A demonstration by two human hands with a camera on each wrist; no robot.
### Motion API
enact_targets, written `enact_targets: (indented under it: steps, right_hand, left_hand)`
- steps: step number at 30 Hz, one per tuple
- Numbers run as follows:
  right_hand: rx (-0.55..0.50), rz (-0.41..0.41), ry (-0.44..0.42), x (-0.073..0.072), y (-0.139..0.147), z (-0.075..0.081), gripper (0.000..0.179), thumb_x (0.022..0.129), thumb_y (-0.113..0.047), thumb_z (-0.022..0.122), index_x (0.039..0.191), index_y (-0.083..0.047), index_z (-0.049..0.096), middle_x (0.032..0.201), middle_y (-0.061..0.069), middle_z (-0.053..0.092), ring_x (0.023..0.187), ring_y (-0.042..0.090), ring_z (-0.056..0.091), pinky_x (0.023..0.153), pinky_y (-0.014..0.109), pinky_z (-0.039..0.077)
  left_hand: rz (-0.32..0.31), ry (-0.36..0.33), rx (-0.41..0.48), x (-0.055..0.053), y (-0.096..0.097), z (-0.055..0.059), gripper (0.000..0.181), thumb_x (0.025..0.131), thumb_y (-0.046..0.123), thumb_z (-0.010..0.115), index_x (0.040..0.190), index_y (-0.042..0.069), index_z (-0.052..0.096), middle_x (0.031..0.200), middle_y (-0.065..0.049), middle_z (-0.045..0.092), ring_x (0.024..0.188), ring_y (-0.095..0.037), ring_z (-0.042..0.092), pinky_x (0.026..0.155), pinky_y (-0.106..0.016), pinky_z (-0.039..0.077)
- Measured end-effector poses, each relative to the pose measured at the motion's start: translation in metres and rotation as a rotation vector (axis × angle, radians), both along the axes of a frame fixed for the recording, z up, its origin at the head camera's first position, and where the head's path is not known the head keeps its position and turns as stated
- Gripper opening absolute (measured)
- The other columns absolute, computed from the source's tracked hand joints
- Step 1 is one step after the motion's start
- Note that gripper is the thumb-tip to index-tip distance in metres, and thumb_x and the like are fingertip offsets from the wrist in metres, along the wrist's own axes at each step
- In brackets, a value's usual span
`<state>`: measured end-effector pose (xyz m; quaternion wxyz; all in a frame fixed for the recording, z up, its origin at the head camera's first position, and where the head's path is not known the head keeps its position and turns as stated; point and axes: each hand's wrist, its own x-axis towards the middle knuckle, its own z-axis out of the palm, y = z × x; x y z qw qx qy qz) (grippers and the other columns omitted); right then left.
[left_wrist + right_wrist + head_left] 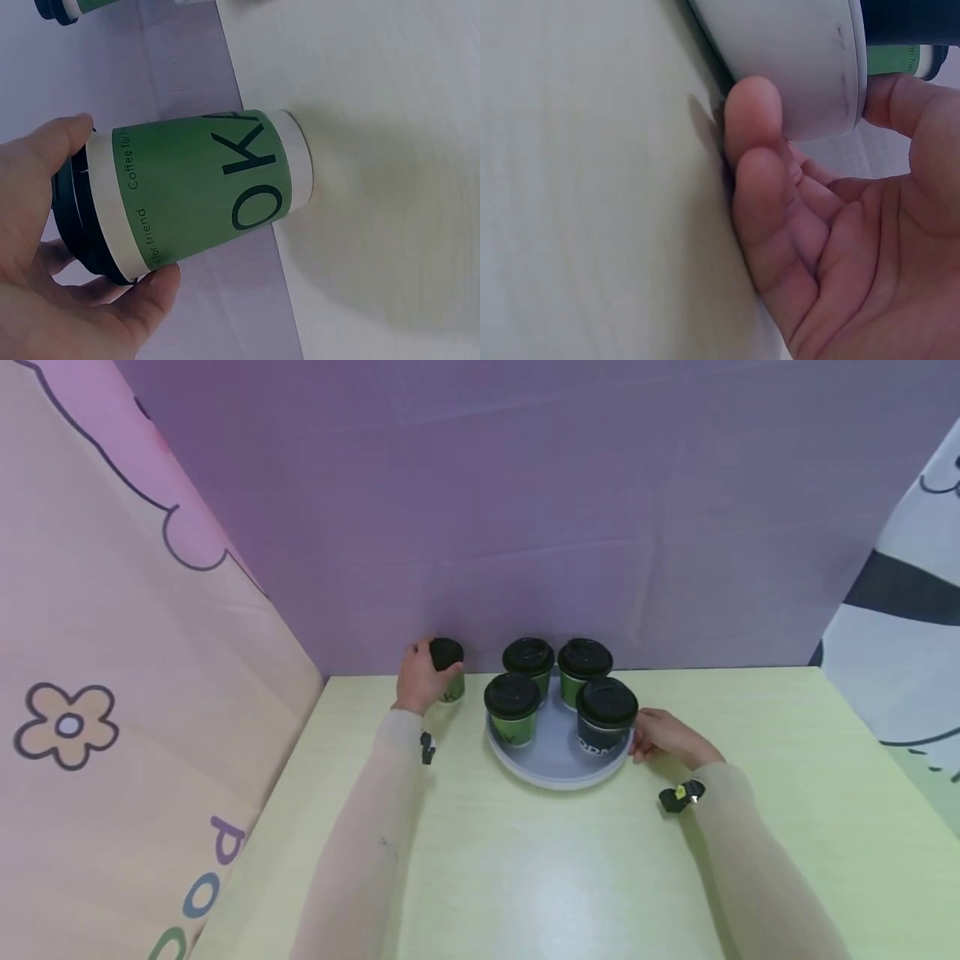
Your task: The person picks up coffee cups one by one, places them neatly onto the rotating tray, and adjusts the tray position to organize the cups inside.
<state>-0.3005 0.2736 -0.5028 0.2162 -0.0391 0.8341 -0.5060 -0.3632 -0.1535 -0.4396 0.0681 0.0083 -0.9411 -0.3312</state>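
My left hand (422, 677) holds a green paper coffee cup (199, 191) by its black lid (79, 217), thumb on one side and fingers on the other. Dark letters are printed on the sleeve. Whether the base touches the table or hangs just above it, I cannot tell. To its right is a round pale grey tray (558, 772) carrying several black-lidded cups: green ones, such as the front-left cup (513, 727), and a dark cup (600, 737) at front right. At the tray's right edge my right hand (671, 739) grips the rim (802, 67), thumb near the top, fingers low on its side.
The pale wooden table (525, 877) meets a purple backdrop (525, 527) right behind the cups. A printed panel with a flower (67, 727) stands on the left, and another printed panel (900, 635) on the right.
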Motion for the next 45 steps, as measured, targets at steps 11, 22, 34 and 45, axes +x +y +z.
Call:
enact_targets:
  steps: [11, 22, 34, 45]
  right_hand:
    - [-0.012, -0.022, -0.003, 0.009, -0.003, -0.002, 0.046, 0.109, -0.040, 0.040, 0.114, 0.003, 0.054, 0.084, 0.008, 0.067, 0.071, 0.016, 0.068, 0.070, 0.030, 0.059]
    - [-0.044, -0.027, -0.018, 0.016, -0.005, -0.006, 0.037, 0.107, -0.033, 0.041, 0.112, 0.002, 0.052, 0.087, 0.010, 0.068, 0.074, 0.018, 0.069, 0.071, 0.031, 0.060]
    - [-0.076, -0.043, -0.006, 0.019, -0.009, -0.006, 0.034, 0.106, -0.024, 0.036, 0.119, 0.006, 0.046, 0.086, 0.009, 0.066, 0.072, 0.016, 0.067, 0.069, 0.030, 0.059]
    - [-0.066, -0.067, -0.002, 0.020, -0.010, -0.006, 0.029, 0.104, -0.019, 0.036, 0.118, 0.005, 0.044, 0.085, 0.010, 0.065, 0.071, 0.016, 0.067, 0.068, 0.030, 0.059]
  left_hand:
    - [-0.009, -0.002, 0.012, 0.000, -0.003, 0.000, 0.083, 0.093, 0.045, 0.073, 0.158, 0.012, 0.034, 0.154, -0.026, 0.039, 0.141, -0.043, 0.045, 0.115, -0.055, 0.040]
    - [0.032, 0.100, 0.076, 0.011, -0.007, -0.005, 0.079, 0.086, 0.039, 0.082, 0.151, 0.014, 0.046, 0.146, -0.024, 0.049, 0.134, -0.041, 0.051, 0.112, -0.056, 0.043]
    - [0.103, 0.216, 0.154, 0.044, -0.011, -0.008, 0.080, 0.081, 0.039, 0.087, 0.147, 0.016, 0.050, 0.143, -0.019, 0.052, 0.131, -0.041, 0.053, 0.109, -0.058, 0.043]
    - [0.133, 0.247, 0.180, 0.076, -0.013, -0.005, 0.091, 0.076, 0.041, 0.084, 0.153, 0.016, 0.044, 0.144, -0.019, 0.050, 0.127, -0.043, 0.054, 0.104, -0.063, 0.045]
